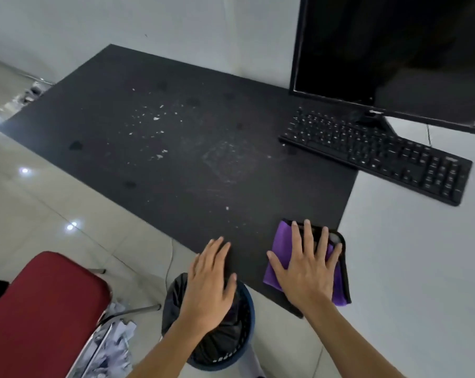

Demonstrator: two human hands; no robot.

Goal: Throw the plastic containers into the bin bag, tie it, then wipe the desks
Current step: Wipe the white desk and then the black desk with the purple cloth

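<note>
A black desk surface fills the middle of the view, dotted with white crumbs and dusty smears. My right hand presses flat, fingers spread, on a purple cloth with a black edge at the desk's near edge. My left hand is open with straight fingers; its fingertips reach the desk's near edge and its palm is over a bin. That blue bin stands on the floor below the desk edge, lined with a black bin bag.
A black keyboard and a dark monitor stand at the right, partly on a white desk. A red chair seat is at the lower left, with crumpled paper on the tiled floor under it.
</note>
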